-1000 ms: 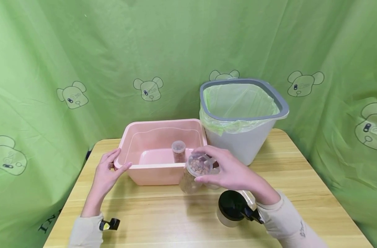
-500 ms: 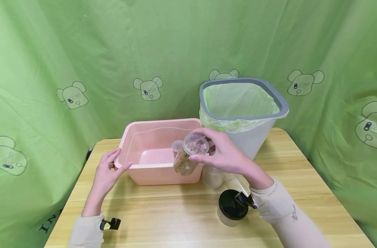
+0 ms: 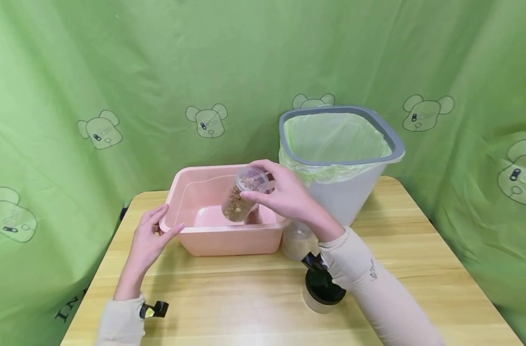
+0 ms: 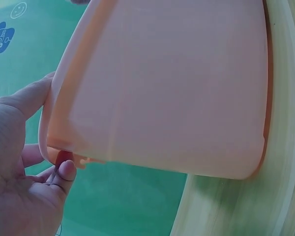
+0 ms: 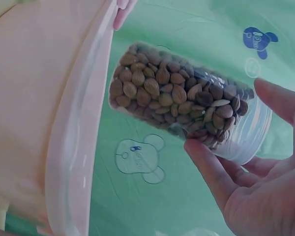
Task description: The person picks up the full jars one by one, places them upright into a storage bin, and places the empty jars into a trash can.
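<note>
A clear plastic jar [image 3: 236, 203] of brown almond-like kernels hangs tilted over the pink plastic tub [image 3: 232, 243]. My right hand [image 3: 284, 192] grips it round its clear lid end, thumb on one side and fingers on the other. In the right wrist view the ribbed kernels [image 5: 172, 93] fill most of the jar. With thumb and fingers, my left hand [image 3: 148, 238] holds the tub's near left corner; the left wrist view shows the fingers bent under the rim [image 4: 45, 118]. Inside the tub stands a second small jar [image 3: 253, 216], mostly hidden behind the held one.
A white bin [image 3: 349, 192] with a grey rim and green liner stands right of the tub. Another clear jar [image 3: 298, 244] is by the tub's near right corner. Closer in sits a black-lidded jar [image 3: 323, 290], partly under my right wrist. Green curtain [image 3: 245, 57] surrounds the wooden table [image 3: 228, 302].
My right hand has lifted the kernel jar from in front of the tub, up and left over its rim. The clear jar behind it came into view. My left hand has stayed on the corner.
</note>
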Demonstrator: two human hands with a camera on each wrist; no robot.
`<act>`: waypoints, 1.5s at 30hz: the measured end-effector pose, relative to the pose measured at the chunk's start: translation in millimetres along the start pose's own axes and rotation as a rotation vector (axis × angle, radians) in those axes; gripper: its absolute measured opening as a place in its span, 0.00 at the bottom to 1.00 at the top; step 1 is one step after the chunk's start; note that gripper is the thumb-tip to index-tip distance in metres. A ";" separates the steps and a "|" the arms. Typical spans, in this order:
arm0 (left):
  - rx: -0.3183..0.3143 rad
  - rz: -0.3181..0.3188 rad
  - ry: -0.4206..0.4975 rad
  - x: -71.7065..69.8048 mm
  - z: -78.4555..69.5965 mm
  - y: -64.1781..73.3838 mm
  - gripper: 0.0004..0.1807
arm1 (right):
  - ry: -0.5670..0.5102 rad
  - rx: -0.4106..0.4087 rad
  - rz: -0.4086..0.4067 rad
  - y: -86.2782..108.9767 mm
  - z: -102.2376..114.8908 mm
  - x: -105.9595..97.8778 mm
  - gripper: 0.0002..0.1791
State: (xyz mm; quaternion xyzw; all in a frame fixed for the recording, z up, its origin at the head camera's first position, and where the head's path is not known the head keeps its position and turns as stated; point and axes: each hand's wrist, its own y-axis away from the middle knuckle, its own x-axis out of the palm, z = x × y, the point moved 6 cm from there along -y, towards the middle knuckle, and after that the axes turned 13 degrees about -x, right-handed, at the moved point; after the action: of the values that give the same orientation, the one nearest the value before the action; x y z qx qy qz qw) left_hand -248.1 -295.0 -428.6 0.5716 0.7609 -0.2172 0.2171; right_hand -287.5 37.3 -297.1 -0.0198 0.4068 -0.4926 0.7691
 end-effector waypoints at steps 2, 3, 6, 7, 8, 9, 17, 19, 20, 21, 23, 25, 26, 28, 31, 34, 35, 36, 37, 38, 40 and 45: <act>0.005 0.000 0.005 1.1 -0.5 -0.7 0.43 | 0.007 0.006 -0.016 -6.1 -3.5 4.2 0.37; 0.010 -0.003 0.008 1.3 -0.5 -1.1 0.43 | -0.004 0.010 -0.026 -9.2 -5.3 7.0 0.36; 0.017 -0.013 0.026 1.6 0.8 -1.9 0.42 | -0.010 0.016 -0.050 -18.4 -9.7 16.6 0.36; 0.019 -0.017 0.034 1.4 1.5 -2.0 0.42 | -0.011 0.020 -0.055 -21.7 -10.7 20.1 0.36; 0.019 -0.021 0.045 1.6 2.4 -2.1 0.41 | -0.023 0.029 -0.056 -24.9 -11.8 24.3 0.36; 0.019 -0.024 0.055 1.6 3.2 -2.0 0.41 | -0.032 0.037 -0.056 -28.0 -12.6 28.3 0.36; 0.010 -0.028 0.077 2.9 5.5 0.6 0.41 | -0.030 0.078 -0.045 -46.8 -25.6 58.6 0.37; 0.006 -0.028 0.075 3.5 6.0 0.4 0.42 | -0.027 0.101 -0.035 -49.7 -30.9 66.1 0.37; 0.005 -0.027 0.076 3.7 5.9 0.4 0.42 | -0.025 0.111 -0.029 -50.9 -33.6 69.8 0.38; 0.006 -0.026 0.076 3.9 5.8 0.3 0.42 | -0.029 0.122 -0.024 -51.8 -35.9 73.4 0.38; 0.008 -0.027 0.079 3.7 5.4 0.4 0.42 | -0.040 0.138 -0.011 -53.4 -39.3 80.1 0.39; 0.009 -0.030 0.080 3.4 5.3 0.5 0.42 | -0.049 0.149 0.003 -54.5 -41.8 86.3 0.39; 0.008 -0.032 0.079 3.2 5.4 0.5 0.42 | -0.052 0.154 0.011 -54.7 -43.2 89.1 0.40; 0.008 -0.035 0.080 3.1 5.7 0.1 0.42 | -0.072 0.176 0.028 -53.8 -45.9 93.9 0.40; 0.006 -0.031 0.080 4.1 6.5 -0.8 0.42 | -0.073 0.210 0.049 -51.3 -51.6 98.4 0.40; 0.006 -0.021 0.081 5.2 6.6 -0.9 0.42 | -0.081 0.231 0.073 -47.6 -57.0 101.5 0.41; 0.007 -0.019 0.084 5.1 6.4 -0.7 0.42 | -0.078 0.230 0.084 -46.7 -58.3 102.6 0.41; 0.008 -0.019 0.089 5.0 6.6 -0.6 0.42 | -0.076 0.225 0.098 -46.0 -59.5 104.0 0.42; 0.009 -0.019 0.094 4.6 6.3 -0.2 0.42 | -0.078 0.221 0.110 -45.3 -60.7 105.5 0.42; 0.009 -0.021 0.099 4.1 6.5 0.0 0.41 | -0.080 0.216 0.122 -44.8 -61.6 107.2 0.42; 0.009 -0.026 0.103 3.5 7.1 0.1 0.41 | -0.072 0.206 0.145 -44.2 -64.2 110.8 0.42; 0.009 -0.031 0.101 3.6 8.8 -0.7 0.41 | -0.013 0.191 0.184 -44.2 -70.8 118.3 0.42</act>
State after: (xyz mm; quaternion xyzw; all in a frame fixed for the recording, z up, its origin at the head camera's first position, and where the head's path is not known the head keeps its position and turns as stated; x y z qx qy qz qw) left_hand -248.9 -297.5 -437.7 0.5711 0.7786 -0.1947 0.1725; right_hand -344.2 -50.7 -397.1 0.0875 0.3531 -0.4562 0.8121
